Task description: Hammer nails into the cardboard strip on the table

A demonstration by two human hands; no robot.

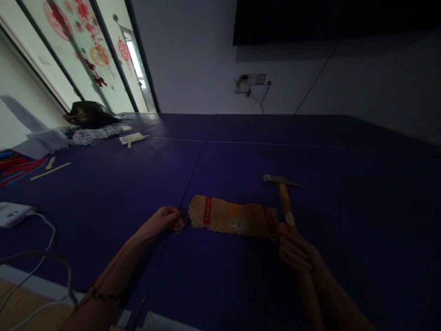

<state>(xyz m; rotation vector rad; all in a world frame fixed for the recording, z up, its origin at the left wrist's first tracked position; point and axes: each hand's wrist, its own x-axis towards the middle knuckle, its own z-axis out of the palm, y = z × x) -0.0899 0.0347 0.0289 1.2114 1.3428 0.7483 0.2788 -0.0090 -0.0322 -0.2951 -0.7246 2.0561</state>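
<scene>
My right hand [295, 248] is wrapped round the wooden handle of a hammer [284, 200], its metal head raised at the far end, just right of the board. A worn brown board [234, 216] full of small holes, with red bands near both ends, lies flat on the dark blue table [213, 276]. A small thin metal piece, perhaps a nail [237, 225], shows near the board's middle. Left of the board, my left hand [168, 218] has its fingers pinched together beside several thin nails [181, 227]; whether one is between the fingertips is hidden.
On the left sit a white device [15, 214] with a cable [51, 230], red and blue strips [20, 168], and yellow strips [50, 171]. Farther back are a dark bag [91, 114], papers [98, 134] and a white pad [132, 138]. Wall sockets [253, 80] lie beyond the table.
</scene>
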